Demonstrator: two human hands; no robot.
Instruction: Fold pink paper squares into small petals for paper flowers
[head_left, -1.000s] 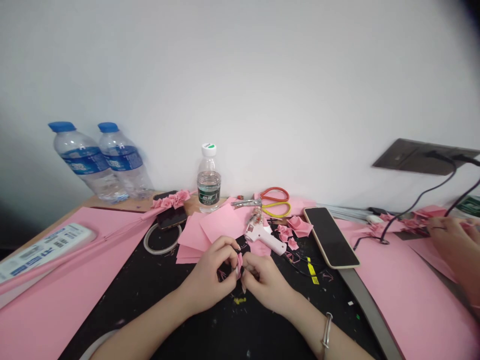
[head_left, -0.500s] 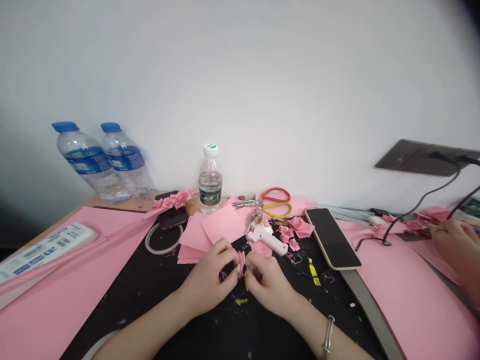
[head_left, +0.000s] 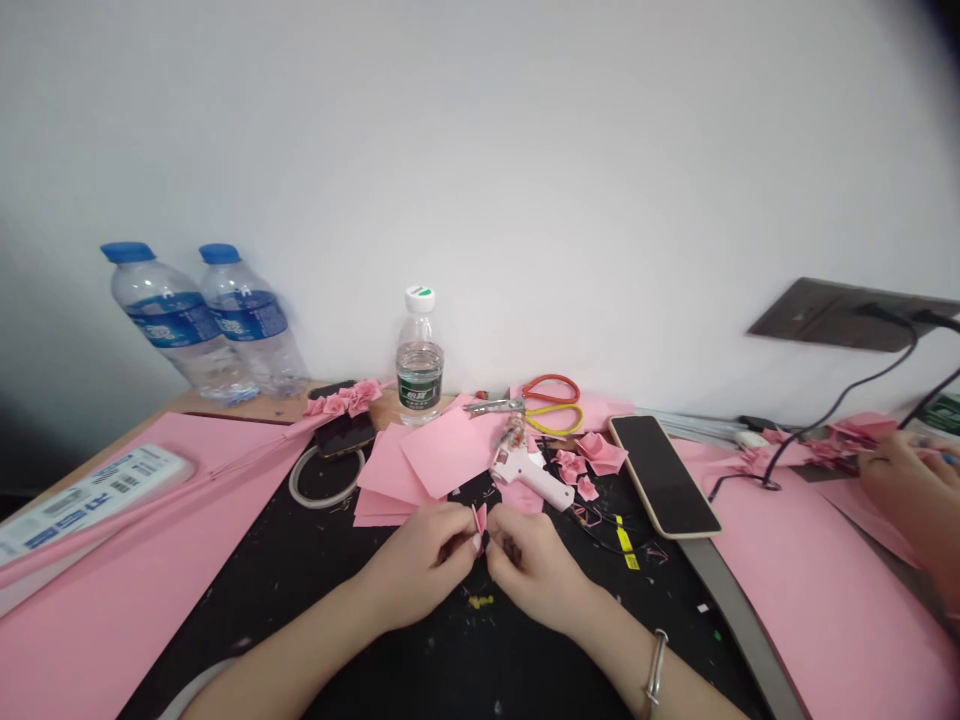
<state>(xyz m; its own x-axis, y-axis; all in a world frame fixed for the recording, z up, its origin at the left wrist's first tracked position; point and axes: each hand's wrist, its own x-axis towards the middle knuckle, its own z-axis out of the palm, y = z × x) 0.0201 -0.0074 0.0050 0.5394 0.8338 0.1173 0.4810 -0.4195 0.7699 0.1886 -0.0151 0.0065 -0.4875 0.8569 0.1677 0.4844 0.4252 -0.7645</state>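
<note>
Between my fingertips is a small folded piece of pink paper [head_left: 480, 518], held up over the black mat. My left hand [head_left: 427, 555] pinches it from the left, thumb and forefinger closed. From the right, my right hand [head_left: 534, 560] grips its other edge with curled fingers. Much of the paper is hidden by the fingers. Just beyond the hands lie square pink paper sheets [head_left: 446, 455] in a loose pile. A white glue gun [head_left: 534, 477] rests right behind my right hand, with several folded pink paper flowers [head_left: 601, 453] beside it.
Scissors [head_left: 553, 405] with red and yellow handles lie near the wall. A small water bottle [head_left: 420, 365] stands behind the sheets, and two larger bottles [head_left: 176, 325] lean at left. A phone [head_left: 664, 476] lies at right. Another person's hand [head_left: 904, 480] works at the far right.
My fingers have shifted slightly on the pink paper, the left ones closing nearer the right hand. The paper shows narrower between them. Other objects stay put.
</note>
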